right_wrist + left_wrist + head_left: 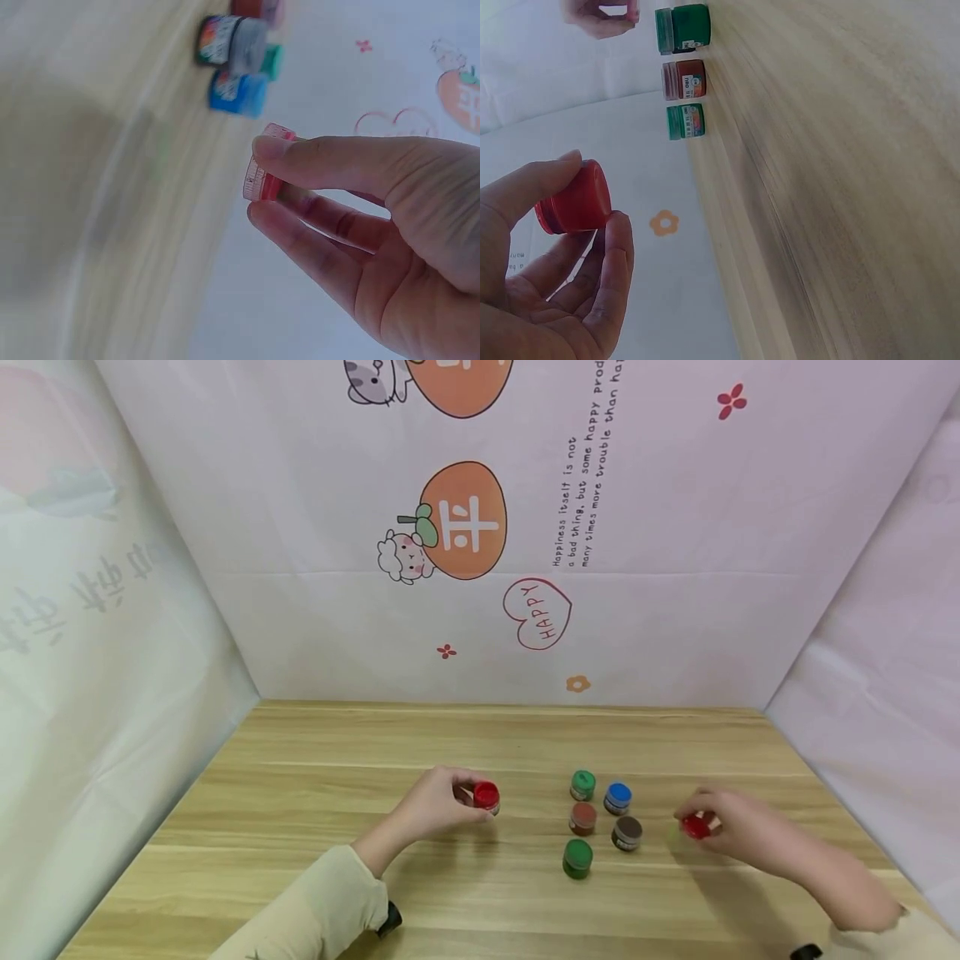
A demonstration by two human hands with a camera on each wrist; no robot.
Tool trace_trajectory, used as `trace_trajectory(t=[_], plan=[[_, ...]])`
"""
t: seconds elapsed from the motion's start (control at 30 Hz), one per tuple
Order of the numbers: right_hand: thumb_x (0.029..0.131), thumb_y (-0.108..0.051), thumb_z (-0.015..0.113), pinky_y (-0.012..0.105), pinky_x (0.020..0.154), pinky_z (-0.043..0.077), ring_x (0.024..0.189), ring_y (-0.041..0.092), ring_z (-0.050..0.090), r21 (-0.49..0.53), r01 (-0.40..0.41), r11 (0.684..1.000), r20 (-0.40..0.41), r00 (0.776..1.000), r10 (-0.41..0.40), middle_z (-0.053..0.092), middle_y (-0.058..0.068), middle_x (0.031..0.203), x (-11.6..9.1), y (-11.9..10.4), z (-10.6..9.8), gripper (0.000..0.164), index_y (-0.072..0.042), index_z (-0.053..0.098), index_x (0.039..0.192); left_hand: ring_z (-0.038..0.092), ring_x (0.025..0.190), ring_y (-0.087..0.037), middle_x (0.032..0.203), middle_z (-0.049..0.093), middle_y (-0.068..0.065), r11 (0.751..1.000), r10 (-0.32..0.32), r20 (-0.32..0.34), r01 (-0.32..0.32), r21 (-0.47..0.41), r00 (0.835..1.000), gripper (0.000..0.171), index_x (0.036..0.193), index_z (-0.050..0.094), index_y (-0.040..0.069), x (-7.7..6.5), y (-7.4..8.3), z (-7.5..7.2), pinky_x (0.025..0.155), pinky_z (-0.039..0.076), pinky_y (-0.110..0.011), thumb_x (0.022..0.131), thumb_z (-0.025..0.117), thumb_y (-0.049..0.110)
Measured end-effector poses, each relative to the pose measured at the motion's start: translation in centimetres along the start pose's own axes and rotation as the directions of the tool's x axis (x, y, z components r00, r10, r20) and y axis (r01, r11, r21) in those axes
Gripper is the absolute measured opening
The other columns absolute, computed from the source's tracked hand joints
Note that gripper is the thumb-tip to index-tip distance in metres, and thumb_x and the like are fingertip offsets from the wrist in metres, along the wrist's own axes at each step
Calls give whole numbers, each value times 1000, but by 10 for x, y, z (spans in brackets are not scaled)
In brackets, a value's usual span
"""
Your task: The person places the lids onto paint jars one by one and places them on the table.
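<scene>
My left hand (435, 806) pinches a small red paint jar (487, 797) between thumb and fingers, a little above the wooden table. In the left wrist view the same red jar (581, 199) is tilted on its side relative to that camera. Off to the right, my right hand (750, 833) pinches a small round lid (696, 827) smeared with red. The right wrist view shows this lid (256, 178) as clear, ridged plastic with red inside, held between thumb and fingertips. Both held pieces are apart from the other jars.
Between the hands stand several lidded paint jars: a green jar (582, 785), a blue jar (618, 798), a reddish-brown jar (582, 818), a dark brown jar (627, 833) and another green jar (577, 858). Printed white sheets (660, 635) border the wooden table (300, 793).
</scene>
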State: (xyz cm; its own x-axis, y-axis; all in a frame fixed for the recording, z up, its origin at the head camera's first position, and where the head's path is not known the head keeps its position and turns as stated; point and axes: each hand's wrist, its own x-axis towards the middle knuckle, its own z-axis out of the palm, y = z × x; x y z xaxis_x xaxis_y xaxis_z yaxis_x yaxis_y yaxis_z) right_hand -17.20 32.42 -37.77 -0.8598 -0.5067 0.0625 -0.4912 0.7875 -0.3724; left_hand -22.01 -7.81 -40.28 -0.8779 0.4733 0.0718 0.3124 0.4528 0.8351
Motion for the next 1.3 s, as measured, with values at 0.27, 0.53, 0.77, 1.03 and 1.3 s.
trace_trajectory(t=[0.27, 0.53, 0.77, 1.03, 1.3], plan=[[73, 0, 75, 24, 62, 51, 78, 13, 59, -25, -14, 1000, 43, 999, 15, 56, -3, 91, 23, -34, -11, 28, -9, 69, 99, 58, 74, -11, 89, 64, 4, 1000, 17, 0, -17, 3, 1000, 32, 102, 70, 10, 2, -3, 4, 67, 49, -25, 73, 80, 19], [76, -3, 74, 26, 66, 52, 83, 15, 59, -23, 57, 998, 40, 998, -56, 56, -2, 95, 46, -61, -13, 27, -8, 69, 102, 58, 74, -12, 87, 65, 5, 1000, 23, 1, -23, -7, 1000, 30, 99, 70, 10, 2, 1, 10, 67, 49, -26, 73, 80, 18], [77, -5, 74, 26, 67, 50, 81, 11, 56, -44, 138, 989, 43, 990, -137, 56, -4, 95, 66, -85, -12, 27, -10, 69, 103, 58, 75, -12, 87, 64, 5, 1000, 4, -4, -4, -26, 1000, 33, 101, 69, 9, 2, 6, 16, 68, 50, -25, 72, 81, 20], [77, -11, 76, 23, 70, 50, 84, 9, 58, -66, 250, 966, 38, 968, -248, 57, -7, 97, 92, -113, -7, 30, -15, 69, 105, 59, 76, -15, 86, 65, 2, 998, 24, -13, -25, -55, 1000, 35, 101, 69, 5, 2, 11, 21, 67, 50, -25, 71, 82, 17], [79, -16, 76, 22, 72, 50, 85, 7, 57, -8, 343, 939, 33, 939, -342, 57, -6, 99, 108, -132, 5, 24, -14, 70, 102, 60, 75, -13, 86, 66, 5, 997, 36, 4, -35, -63, 999, 34, 103, 70, 8, 2, 15, 27, 67, 50, -26, 72, 81, 18]])
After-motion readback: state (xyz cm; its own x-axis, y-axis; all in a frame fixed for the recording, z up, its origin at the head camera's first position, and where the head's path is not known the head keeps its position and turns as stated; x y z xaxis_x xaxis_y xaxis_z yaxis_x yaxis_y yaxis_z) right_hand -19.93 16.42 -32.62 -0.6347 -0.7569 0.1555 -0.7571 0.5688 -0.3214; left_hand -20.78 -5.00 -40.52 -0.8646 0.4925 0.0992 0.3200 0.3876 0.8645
